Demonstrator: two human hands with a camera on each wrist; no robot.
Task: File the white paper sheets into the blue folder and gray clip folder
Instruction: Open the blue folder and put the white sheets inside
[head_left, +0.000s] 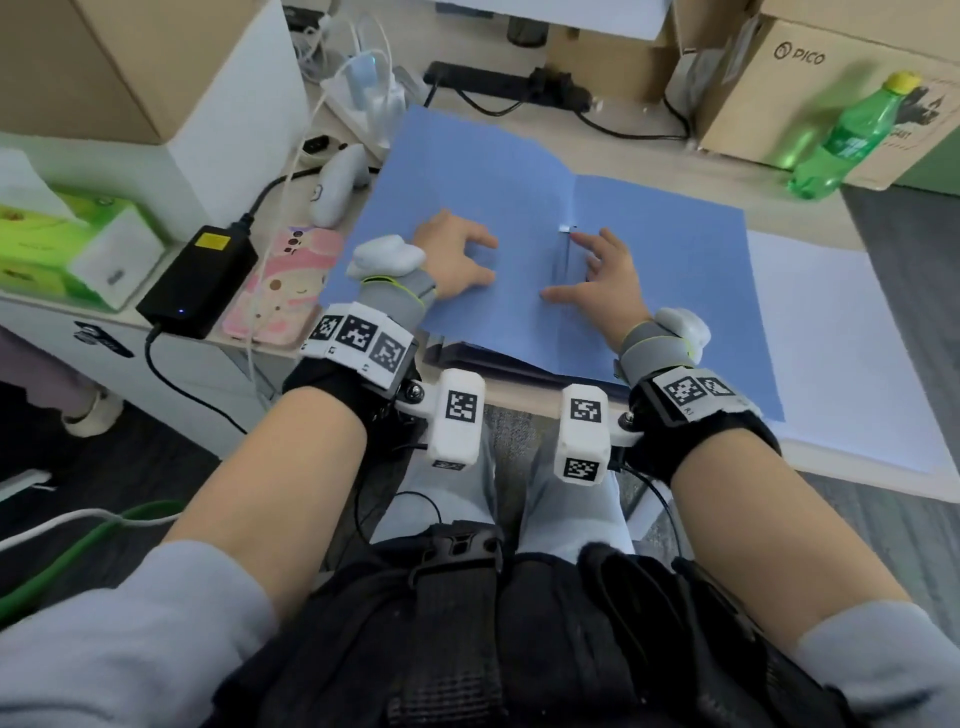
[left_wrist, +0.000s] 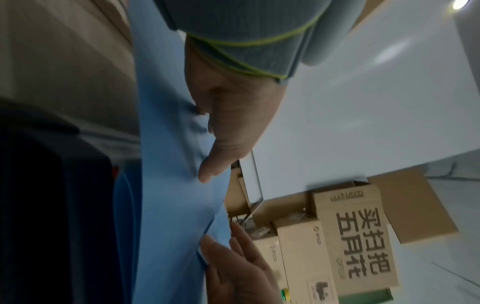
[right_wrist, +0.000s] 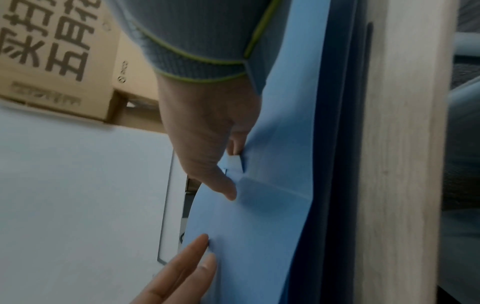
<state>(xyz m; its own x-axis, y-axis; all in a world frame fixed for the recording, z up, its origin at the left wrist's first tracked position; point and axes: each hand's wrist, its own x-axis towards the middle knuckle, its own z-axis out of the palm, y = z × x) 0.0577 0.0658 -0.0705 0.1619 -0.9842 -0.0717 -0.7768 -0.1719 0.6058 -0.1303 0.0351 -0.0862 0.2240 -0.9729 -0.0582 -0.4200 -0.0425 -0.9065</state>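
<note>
Head view shows the blue folder (head_left: 519, 171) lying open on the worktop (head_left: 810, 228), both leaves spread flat. Left hand (head_left: 457, 254) presses the left leaf with fingers spread, its grip wide and holding nothing; right hand (head_left: 602, 275) rests likewise at the centre crease. Thin card like this looks light and floppy, bowing where unsupported, so it is probably best taken by an edge. White paper sheets (head_left: 841, 353) lie just beside it.

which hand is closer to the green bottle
Right. The right hand rests by the blue folder's centre crease, on the side toward the green bottle at the far right. The left hand presses the left leaf, farther away.
</note>
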